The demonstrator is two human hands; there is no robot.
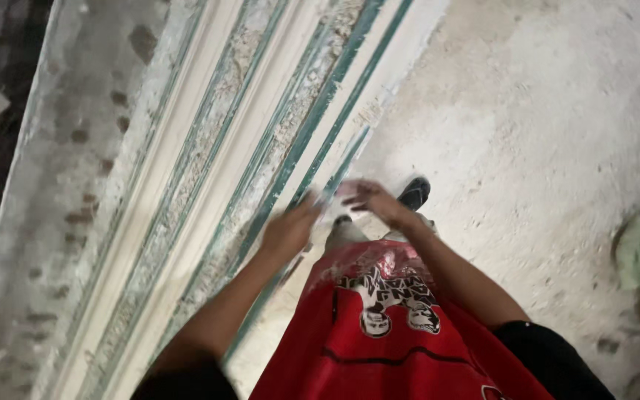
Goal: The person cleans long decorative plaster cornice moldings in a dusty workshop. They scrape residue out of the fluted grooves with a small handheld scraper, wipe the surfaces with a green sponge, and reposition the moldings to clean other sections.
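Red printed shirt (379, 333), black sleeves (550, 355)

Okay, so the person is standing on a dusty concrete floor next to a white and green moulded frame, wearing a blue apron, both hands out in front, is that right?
Not quite: the apron is red, not blue, as the head view shows. The rest holds: the person stands on the dusty concrete floor beside the white and green moulded frame, with the left hand and right hand out in front.

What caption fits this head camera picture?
Two blurred hands, left hand and right hand, meet beside a worn green-and-white frame.
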